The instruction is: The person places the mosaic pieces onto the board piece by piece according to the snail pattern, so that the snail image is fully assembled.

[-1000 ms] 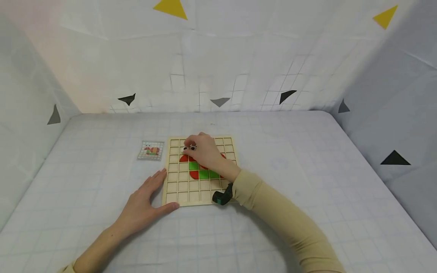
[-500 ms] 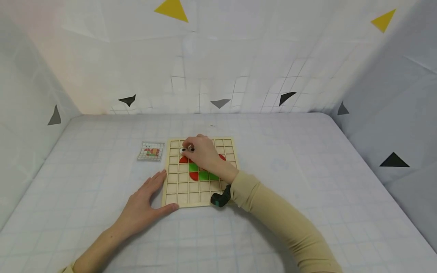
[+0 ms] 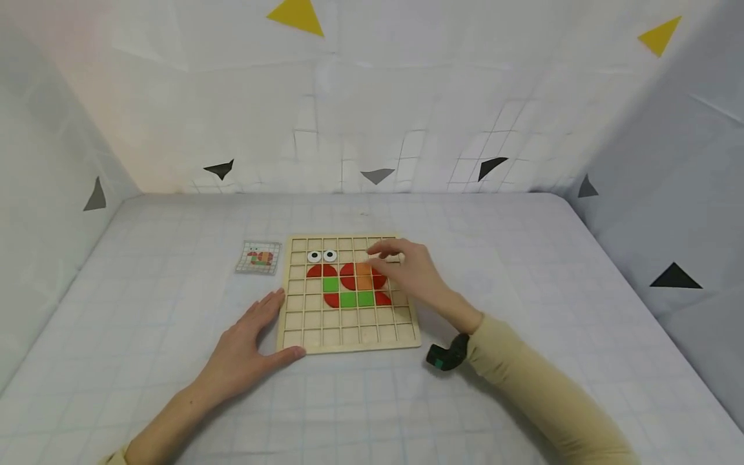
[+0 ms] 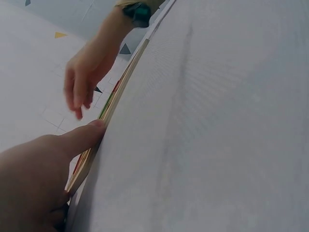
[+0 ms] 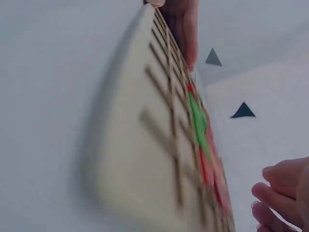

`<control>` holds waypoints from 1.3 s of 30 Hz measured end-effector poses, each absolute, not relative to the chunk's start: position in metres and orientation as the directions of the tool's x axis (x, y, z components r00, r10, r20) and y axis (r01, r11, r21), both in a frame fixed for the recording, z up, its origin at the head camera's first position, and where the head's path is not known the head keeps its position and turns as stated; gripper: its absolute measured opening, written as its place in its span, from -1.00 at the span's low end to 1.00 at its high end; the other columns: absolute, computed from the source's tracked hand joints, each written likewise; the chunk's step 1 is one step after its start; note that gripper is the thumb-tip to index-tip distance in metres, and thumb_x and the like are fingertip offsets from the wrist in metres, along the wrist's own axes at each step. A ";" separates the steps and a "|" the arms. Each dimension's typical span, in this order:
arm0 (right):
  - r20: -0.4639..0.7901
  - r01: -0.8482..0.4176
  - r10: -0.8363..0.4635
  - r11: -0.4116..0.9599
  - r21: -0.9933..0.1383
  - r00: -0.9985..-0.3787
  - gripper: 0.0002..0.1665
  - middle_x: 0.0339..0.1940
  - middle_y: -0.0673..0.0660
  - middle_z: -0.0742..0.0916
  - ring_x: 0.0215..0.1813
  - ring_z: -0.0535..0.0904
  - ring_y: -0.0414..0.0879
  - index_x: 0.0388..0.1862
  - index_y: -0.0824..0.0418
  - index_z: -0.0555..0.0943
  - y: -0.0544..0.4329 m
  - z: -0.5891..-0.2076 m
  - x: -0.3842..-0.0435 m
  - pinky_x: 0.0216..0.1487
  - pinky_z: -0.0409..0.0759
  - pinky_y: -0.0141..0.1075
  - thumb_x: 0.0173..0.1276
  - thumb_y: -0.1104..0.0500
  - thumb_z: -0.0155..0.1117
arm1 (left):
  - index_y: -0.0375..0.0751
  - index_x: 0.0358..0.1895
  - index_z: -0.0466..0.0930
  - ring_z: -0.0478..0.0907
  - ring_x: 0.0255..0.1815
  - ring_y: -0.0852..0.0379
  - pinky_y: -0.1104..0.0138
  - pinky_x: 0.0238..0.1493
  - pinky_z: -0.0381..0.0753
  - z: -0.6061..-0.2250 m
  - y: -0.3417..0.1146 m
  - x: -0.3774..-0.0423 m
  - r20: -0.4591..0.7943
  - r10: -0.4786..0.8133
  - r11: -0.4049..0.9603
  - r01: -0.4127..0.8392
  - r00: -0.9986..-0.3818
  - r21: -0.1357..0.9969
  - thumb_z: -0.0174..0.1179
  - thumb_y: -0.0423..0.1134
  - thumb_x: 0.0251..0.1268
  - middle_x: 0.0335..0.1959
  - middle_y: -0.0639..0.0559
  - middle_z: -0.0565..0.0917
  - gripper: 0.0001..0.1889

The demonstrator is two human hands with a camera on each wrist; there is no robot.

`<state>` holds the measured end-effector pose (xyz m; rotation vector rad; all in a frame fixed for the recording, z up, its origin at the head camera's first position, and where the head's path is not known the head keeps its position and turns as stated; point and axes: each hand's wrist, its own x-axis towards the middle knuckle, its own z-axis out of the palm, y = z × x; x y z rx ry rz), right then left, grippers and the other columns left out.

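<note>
A wooden grid board (image 3: 349, 327) lies flat on the table, with red, green and orange pieces set in its cells. Two round eye pieces (image 3: 314, 256) sit side by side in its upper left cells. My left hand (image 3: 247, 349) rests at the board's left side, fingers spread, thumb on the front left corner; the left wrist view shows that thumb (image 4: 87, 137) on the edge. Over the board's right side hovers my right hand (image 3: 415, 274), fingers loosely bent with nothing between them, near the orange piece (image 3: 364, 278). In the right wrist view its fingertips (image 5: 263, 193) hold nothing.
A small picture card (image 3: 259, 258) with a printed grid and a matching coloured figure lies just left of the board. A dark wrist device (image 3: 447, 354) is strapped to the right wrist. White sheeting with triangle marks walls the table at the back and sides.
My right hand has let go of the eye pieces and moved right, uncovering them and the coloured pieces. The left hand stays at the board's edge.
</note>
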<state>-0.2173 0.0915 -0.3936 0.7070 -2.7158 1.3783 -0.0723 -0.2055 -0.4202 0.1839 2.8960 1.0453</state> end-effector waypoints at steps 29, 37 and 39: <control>0.158 -0.178 -0.086 0.367 -0.913 -0.984 -0.59 0.07 0.33 0.74 0.02 0.64 0.13 0.20 0.37 0.56 0.208 -0.403 -0.173 0.02 0.63 -0.44 0.52 0.13 0.19 | 0.14 0.61 0.05 0.02 0.61 -0.25 -0.23 0.49 0.08 -0.417 -0.210 -0.070 -0.043 0.126 0.764 0.070 -0.991 0.641 0.33 0.45 -0.01 0.62 0.04 0.14 0.11; 0.166 -0.187 -0.089 0.370 -0.910 -0.982 -0.60 0.06 0.34 0.74 0.02 0.64 0.15 0.20 0.38 0.56 0.208 -0.403 -0.174 0.03 0.63 -0.41 0.53 0.15 0.18 | 0.16 0.61 0.03 0.02 0.61 -0.23 -0.24 0.48 0.09 -0.420 -0.210 -0.070 -0.043 0.126 0.763 0.069 -0.991 0.642 0.35 0.43 -0.02 0.62 0.03 0.13 0.12; 0.172 -0.192 -0.088 0.363 -0.912 -0.981 -0.60 0.07 0.35 0.73 0.02 0.64 0.15 0.21 0.39 0.56 0.209 -0.406 -0.176 0.03 0.64 -0.41 0.53 0.16 0.18 | 0.17 0.61 0.03 0.02 0.61 -0.22 -0.24 0.49 0.09 -0.420 -0.210 -0.071 -0.044 0.124 0.764 0.067 -0.991 0.642 0.35 0.44 -0.02 0.62 0.04 0.13 0.12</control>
